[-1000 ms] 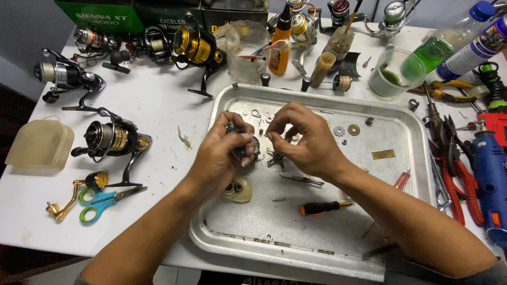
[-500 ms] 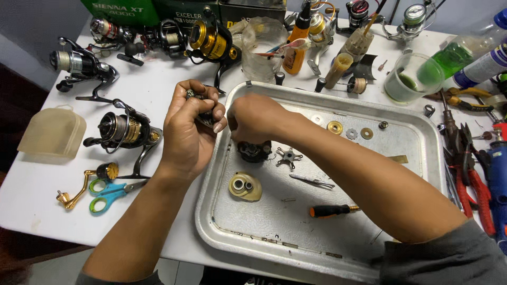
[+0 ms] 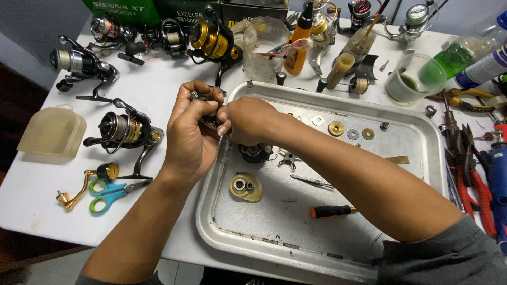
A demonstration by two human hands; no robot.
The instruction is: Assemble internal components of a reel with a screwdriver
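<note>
Left hand point(image 3: 193, 132): closed tight around a small dark reel part point(image 3: 207, 115), up over the tray's left rim.
Right hand point(image 3: 248, 120): fingers pinch the same part.
Done: many bits lie out in the metal tray point(image 3: 422, 174), like washers point(image 3: 336, 128) and a tan cover point(image 3: 246, 187).
Left: the part is not back together yet.

One metal tray point(image 3: 422, 158), one pair of scissors point(image 3: 108, 191), one orange-handled screwdriver point(image 3: 332, 211).

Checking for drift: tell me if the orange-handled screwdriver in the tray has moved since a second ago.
No. The orange-handled screwdriver lies in the same spot on the metal tray, right of the tan round cover; only the camera shifted.
</note>
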